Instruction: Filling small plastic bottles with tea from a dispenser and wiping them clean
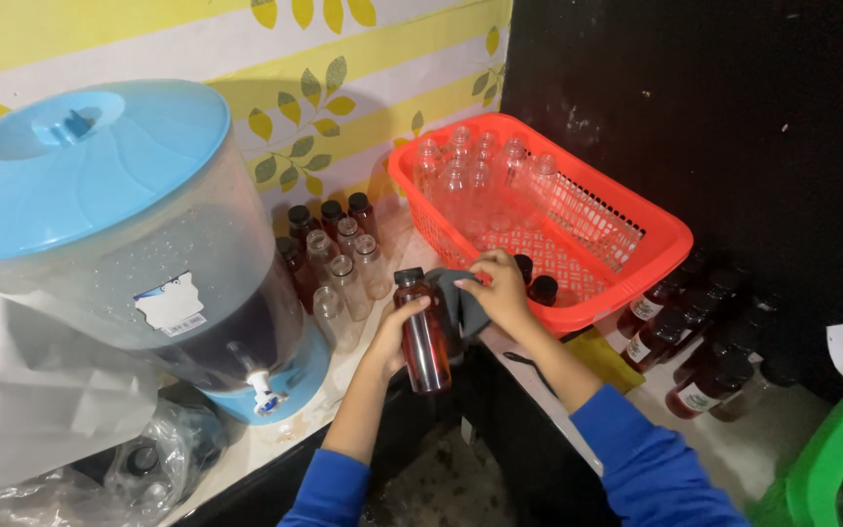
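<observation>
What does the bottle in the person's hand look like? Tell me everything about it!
The bottle is small, clear, plastic-looking and filled nearly to the neck with dark red liquid. A black cap closes its top. It stands almost upright, tilted a little, above the counter's edge in front of the orange basket. The left hand grips its body from the left side. The right hand holds a grey cloth that lies against its right side, near the shoulder. No label shows on it.

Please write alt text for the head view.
The left hand holds a capped bottle of red liquid while the right hand presses a grey cloth beside it, between a blue-lidded dispenser and an orange basket of empty bottles.
</observation>
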